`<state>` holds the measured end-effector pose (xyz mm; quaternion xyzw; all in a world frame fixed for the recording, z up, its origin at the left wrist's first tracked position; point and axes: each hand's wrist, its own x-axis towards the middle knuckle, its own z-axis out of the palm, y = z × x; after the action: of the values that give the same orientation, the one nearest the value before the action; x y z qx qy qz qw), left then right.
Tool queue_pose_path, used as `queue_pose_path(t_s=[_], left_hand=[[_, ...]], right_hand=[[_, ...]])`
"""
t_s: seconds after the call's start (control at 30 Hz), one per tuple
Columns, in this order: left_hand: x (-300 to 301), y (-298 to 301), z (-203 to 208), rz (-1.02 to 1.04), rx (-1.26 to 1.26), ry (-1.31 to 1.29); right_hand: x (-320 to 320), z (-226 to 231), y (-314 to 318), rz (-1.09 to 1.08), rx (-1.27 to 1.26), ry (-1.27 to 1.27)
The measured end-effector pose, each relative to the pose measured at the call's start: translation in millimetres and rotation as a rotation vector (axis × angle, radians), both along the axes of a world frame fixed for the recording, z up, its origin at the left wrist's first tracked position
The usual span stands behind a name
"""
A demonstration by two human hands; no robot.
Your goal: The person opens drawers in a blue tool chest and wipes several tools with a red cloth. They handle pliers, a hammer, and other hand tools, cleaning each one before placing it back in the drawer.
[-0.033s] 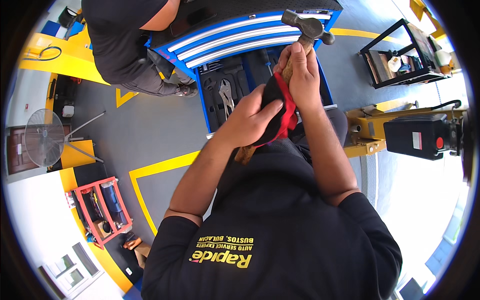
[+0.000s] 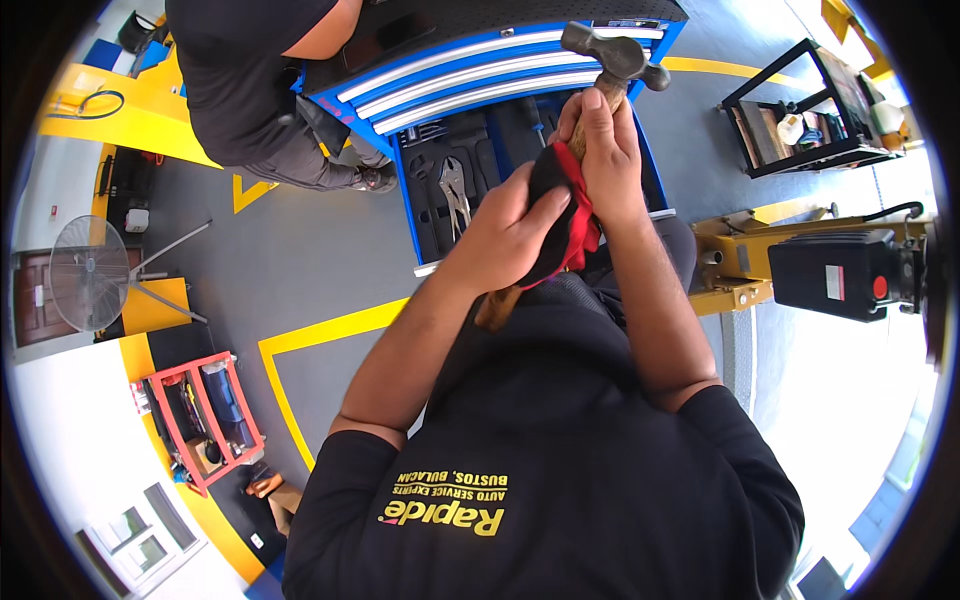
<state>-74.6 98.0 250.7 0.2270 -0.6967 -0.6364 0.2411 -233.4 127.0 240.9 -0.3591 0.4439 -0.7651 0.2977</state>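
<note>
A ball-peen hammer point(image 2: 622, 60) with a dark metal head and a wooden handle is held slantwise in front of my chest, head uppermost. My right hand point(image 2: 610, 155) is closed round the handle just below the head. Lower down, my left hand point(image 2: 508, 228) grips a red and black cloth point(image 2: 580, 238) wrapped about the handle, hiding its middle. The handle's butt end pokes out below the cloth. Beyond my hands, an open tool drawer point(image 2: 428, 225) holds locking pliers point(image 2: 453, 190) in a dark tray, along with other tools partly hidden by my arms.
The blue tool cabinet point(image 2: 480, 75) has a black top. A co-worker in dark clothes point(image 2: 250, 90) is at its left. A black metal cart point(image 2: 745, 130) stands far right, near yellow equipment with a black box point(image 2: 830, 270). At left are a fan point(image 2: 90, 275) and a red rack point(image 2: 205, 420).
My left hand and the cloth have shifted slightly up the handle toward the hammer's head. The right hand has stayed almost where it was.
</note>
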Motion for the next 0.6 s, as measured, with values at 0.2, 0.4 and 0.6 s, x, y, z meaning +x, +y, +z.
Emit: queue_pose_path(t_s=[0.2,0.4,0.6], left_hand=[[-9,11,-9,0.069,0.022,0.015],[41,15,11,-0.088,-0.091,-0.217],[30,2,30,-0.001,-0.159,-0.261]], right_hand=[[-5,-2,2,0.026,0.048,0.067],[-49,30,-14,-0.095,-0.062,-0.149],[-9,16,-15,-0.112,-0.012,-0.158]])
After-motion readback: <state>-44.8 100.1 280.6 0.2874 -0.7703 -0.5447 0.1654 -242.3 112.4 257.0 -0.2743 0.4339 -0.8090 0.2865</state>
